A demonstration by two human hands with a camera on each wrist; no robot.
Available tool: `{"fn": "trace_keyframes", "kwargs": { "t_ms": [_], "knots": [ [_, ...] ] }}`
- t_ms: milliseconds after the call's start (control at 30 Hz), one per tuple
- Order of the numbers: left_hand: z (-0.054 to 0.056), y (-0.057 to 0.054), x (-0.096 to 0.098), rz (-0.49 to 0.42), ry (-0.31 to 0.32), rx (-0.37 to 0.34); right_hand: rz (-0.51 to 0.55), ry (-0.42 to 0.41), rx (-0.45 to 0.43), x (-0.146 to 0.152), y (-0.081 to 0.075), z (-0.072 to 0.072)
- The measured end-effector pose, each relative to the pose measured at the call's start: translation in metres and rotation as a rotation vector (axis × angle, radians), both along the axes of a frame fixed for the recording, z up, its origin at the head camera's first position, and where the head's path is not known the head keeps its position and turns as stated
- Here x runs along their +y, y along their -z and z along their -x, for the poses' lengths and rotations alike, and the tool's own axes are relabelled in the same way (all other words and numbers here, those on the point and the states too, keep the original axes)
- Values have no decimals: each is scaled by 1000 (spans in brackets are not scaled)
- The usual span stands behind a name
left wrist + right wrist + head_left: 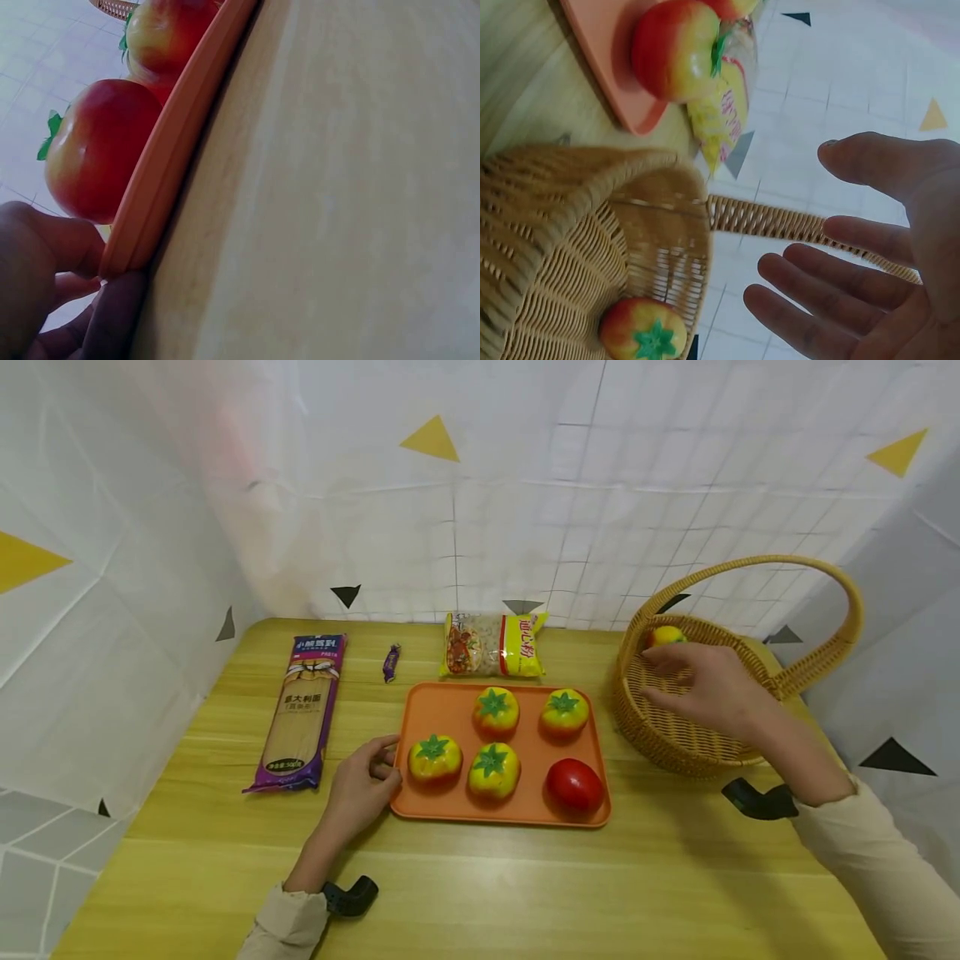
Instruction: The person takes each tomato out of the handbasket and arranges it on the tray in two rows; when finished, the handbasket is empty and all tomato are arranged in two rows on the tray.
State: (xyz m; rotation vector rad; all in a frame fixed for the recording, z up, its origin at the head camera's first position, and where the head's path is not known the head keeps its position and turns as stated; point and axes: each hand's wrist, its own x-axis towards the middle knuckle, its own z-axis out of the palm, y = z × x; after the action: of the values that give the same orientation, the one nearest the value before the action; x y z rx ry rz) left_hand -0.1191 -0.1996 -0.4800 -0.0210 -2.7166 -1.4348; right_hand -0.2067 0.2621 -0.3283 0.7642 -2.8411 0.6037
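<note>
My left hand [363, 787] pinches the left rim of an orange tray [442, 810], fingers and thumb on the rim in the left wrist view. On the tray sit several yellow-red persimmon-like fruits [436, 758] with green leafy tops, plus a plain red one [574, 786] at the front right. My right hand [708, 685] hovers above a wicker basket [637, 714], its fingers spread and holding nothing in the right wrist view. Inside the basket, near its wall, lies one more such fruit [643, 328], partly hidden by the hand in the head view.
A purple pasta pack [300, 714] lies left on the wooden table [480, 893], with a small purple-wrapped sweet [392, 663] beside it. Behind the tray is a yellow food bag [493, 645]. The basket's tall handle [780, 562] arches up. Patterned white sheeting [510, 510] surrounds the table.
</note>
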Motion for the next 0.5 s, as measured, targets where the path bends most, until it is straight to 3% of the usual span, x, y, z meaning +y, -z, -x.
{"fn": "trace_keyframes", "kwargs": {
  "t_ms": [500],
  "knots": [
    [0, -1, 1, 7, -14, -16, -35, 78, -27, 21, 0, 26]
  ]
}}
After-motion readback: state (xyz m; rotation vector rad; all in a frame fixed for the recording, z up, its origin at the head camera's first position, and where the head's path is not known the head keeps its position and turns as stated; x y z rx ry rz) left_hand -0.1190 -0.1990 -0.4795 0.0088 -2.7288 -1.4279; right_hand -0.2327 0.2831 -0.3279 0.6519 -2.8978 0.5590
